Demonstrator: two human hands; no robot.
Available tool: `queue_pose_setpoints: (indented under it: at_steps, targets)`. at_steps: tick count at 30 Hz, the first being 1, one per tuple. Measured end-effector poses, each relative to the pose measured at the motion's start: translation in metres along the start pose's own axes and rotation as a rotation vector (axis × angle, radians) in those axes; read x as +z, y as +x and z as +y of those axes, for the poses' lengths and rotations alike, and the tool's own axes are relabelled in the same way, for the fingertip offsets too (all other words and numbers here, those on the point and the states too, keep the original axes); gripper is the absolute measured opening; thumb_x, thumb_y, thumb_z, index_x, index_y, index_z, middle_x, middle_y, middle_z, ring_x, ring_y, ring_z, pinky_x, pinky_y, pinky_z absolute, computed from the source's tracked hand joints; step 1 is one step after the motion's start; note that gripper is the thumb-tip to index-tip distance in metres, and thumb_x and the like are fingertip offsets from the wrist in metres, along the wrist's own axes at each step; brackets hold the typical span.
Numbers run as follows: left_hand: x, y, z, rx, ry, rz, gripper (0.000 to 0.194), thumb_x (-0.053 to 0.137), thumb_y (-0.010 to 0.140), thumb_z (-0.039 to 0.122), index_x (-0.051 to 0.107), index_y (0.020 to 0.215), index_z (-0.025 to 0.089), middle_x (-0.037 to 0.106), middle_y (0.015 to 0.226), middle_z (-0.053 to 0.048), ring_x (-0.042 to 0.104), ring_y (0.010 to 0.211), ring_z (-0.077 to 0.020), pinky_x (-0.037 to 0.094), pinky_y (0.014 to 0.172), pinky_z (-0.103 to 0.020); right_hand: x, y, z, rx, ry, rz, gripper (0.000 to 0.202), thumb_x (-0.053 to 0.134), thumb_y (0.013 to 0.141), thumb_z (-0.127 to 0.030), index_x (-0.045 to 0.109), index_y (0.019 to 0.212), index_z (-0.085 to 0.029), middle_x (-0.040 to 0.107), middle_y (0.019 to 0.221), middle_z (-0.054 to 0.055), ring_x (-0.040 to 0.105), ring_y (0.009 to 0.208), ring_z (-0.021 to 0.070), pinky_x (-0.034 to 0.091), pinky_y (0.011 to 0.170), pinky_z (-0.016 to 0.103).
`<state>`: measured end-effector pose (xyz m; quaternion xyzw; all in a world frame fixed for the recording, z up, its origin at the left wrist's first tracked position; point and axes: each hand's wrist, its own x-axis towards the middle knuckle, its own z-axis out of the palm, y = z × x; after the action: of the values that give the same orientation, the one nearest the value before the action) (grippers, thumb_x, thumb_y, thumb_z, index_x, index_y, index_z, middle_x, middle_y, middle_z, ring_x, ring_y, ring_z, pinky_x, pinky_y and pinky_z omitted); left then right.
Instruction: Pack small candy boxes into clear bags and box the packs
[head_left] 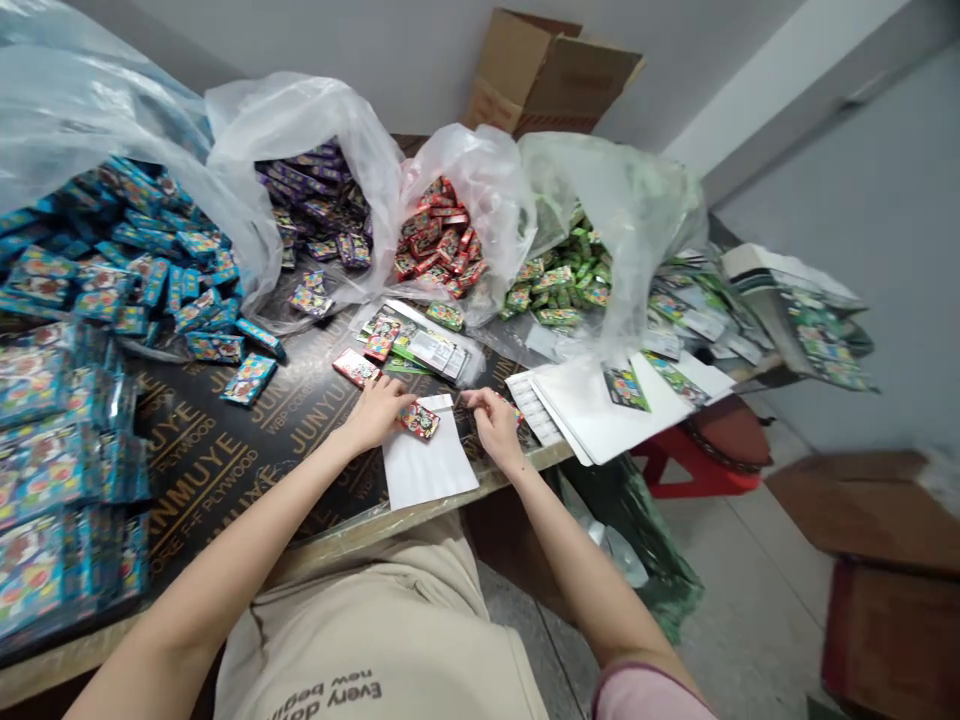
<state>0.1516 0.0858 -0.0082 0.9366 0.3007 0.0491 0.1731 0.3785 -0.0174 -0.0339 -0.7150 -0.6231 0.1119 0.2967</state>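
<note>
My left hand [379, 410] is closed at the edge of a small red printed packet [420, 421], which lies over a white envelope-like sheet [429, 472] at the table's front edge. Just to the right of that sheet, my right hand [493, 424] has its fingers curled in a pinch. A bit of red printing shows beside its knuckles, but what the fingers grip is hidden. Beyond my left hand lie another red packet [355, 367] and a red-and-black one [382, 338]. Past them is a clear sleeve [442, 354] with printed cards.
Plastic bags of blue [161, 250], purple [322, 195], red [446, 240] and green packets [570, 270] line the back. Wrapped blue stacks [45, 450] stand left. White sheets [600, 410] overhang the front edge at right, near a red stool [705, 455]. A carton [517, 70] stands behind.
</note>
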Motion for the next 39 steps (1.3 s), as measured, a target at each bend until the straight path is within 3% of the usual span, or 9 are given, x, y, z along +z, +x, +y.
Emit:
queue_pose_setpoints:
  at_steps: [4, 9, 15, 22, 27, 31, 34, 37, 39]
  targets:
    - [0.01, -0.012, 0.007, 0.038, 0.051, 0.098, 0.07, 0.071, 0.077, 0.035, 0.045, 0.141, 0.022, 0.044, 0.143, -0.018, 0.043, 0.126, -0.0342, 0.034, 0.103, -0.049, -0.032, 0.01, 0.028, 0.109, -0.115, 0.168, 0.023, 0.041, 0.086, -0.021, 0.063, 0.094, -0.018, 0.067, 0.106, 0.013, 0.057, 0.108, 0.0269, 0.043, 0.096, 0.044]
    - [0.033, -0.034, 0.016, 0.302, 0.105, 0.056, 0.069, 0.052, 0.087, 0.055, 0.031, 0.148, 0.031, 0.026, 0.158, -0.009, 0.019, 0.146, -0.0304, 0.006, 0.117, -0.057, -0.018, 0.048, 0.034, -0.04, -0.261, -0.02, 0.053, 0.056, 0.087, -0.043, 0.055, 0.128, -0.01, 0.052, 0.139, 0.019, 0.042, 0.133, 0.0309, 0.035, 0.107, 0.045]
    - [0.052, -0.016, 0.031, 0.138, 0.135, 0.043, 0.068, 0.05, 0.089, 0.055, 0.03, 0.148, 0.029, 0.019, 0.159, -0.011, 0.013, 0.148, -0.0318, 0.009, 0.115, -0.062, 0.028, 0.098, -0.004, -0.279, -0.485, -0.287, 0.058, 0.05, 0.093, -0.04, 0.042, 0.141, -0.01, 0.044, 0.146, 0.02, 0.037, 0.138, 0.0306, 0.033, 0.108, 0.046]
    - [0.023, -0.031, 0.049, -0.092, -0.024, 0.13, 0.067, 0.061, 0.085, 0.044, 0.037, 0.145, 0.021, 0.015, 0.158, -0.022, 0.008, 0.148, -0.0357, 0.012, 0.113, -0.065, 0.023, 0.102, -0.01, -0.332, -0.555, -0.344, 0.033, 0.046, 0.095, -0.029, 0.057, 0.123, -0.014, 0.061, 0.128, 0.016, 0.055, 0.12, 0.025, 0.043, 0.091, 0.034]
    - [-0.009, -0.049, 0.05, -0.199, -0.439, 0.16, 0.052, 0.064, 0.084, 0.039, 0.053, 0.133, 0.022, 0.028, 0.155, -0.018, 0.017, 0.147, -0.033, 0.017, 0.115, -0.058, -0.001, 0.11, -0.021, -0.246, -0.66, -0.314, 0.026, 0.04, 0.091, -0.011, 0.065, 0.094, -0.009, 0.072, 0.085, 0.018, 0.067, 0.076, 0.025, 0.037, 0.06, 0.029]
    - [-0.035, -0.063, 0.042, -0.258, -0.971, 0.382, 0.053, 0.069, 0.079, 0.039, 0.058, 0.127, 0.021, 0.045, 0.146, -0.016, 0.037, 0.139, -0.0301, 0.026, 0.115, -0.047, -0.025, 0.098, -0.069, -0.177, -0.702, 0.078, 0.032, 0.035, 0.093, -0.015, 0.066, 0.094, -0.008, 0.07, 0.077, 0.018, 0.064, 0.063, 0.0242, 0.03, 0.052, 0.03]
    - [-0.049, -0.071, 0.036, -0.416, -1.471, 0.624, 0.069, 0.075, 0.072, 0.041, 0.05, 0.134, 0.026, 0.047, 0.145, -0.01, 0.043, 0.134, -0.0281, 0.032, 0.112, -0.042, -0.018, 0.055, -0.125, -0.426, -0.513, 0.282, 0.029, 0.04, 0.095, -0.019, 0.068, 0.1, -0.012, 0.07, 0.07, 0.011, 0.062, 0.055, 0.0181, 0.035, 0.051, 0.029]
    - [-0.056, -0.079, 0.031, -0.588, -1.889, 0.816, 0.075, 0.073, 0.068, 0.045, 0.047, 0.135, 0.025, 0.053, 0.14, -0.008, 0.052, 0.127, -0.0272, 0.042, 0.104, -0.038, 0.013, 0.0, -0.18, -0.752, -0.147, 0.29, 0.031, 0.045, 0.092, -0.01, 0.063, 0.117, -0.014, 0.073, 0.072, 0.008, 0.064, 0.053, 0.0142, 0.046, 0.053, 0.026]
    - [-0.057, -0.088, 0.027, -0.676, -2.086, 0.819, 0.067, 0.068, 0.068, 0.049, 0.055, 0.126, 0.018, 0.064, 0.126, -0.011, 0.06, 0.116, -0.0286, 0.049, 0.095, -0.04, 0.036, -0.03, -0.205, -0.826, 0.071, 0.199, 0.038, 0.047, 0.09, -0.008, 0.055, 0.127, -0.012, 0.075, 0.089, 0.011, 0.071, 0.075, 0.0187, 0.055, 0.067, 0.028]
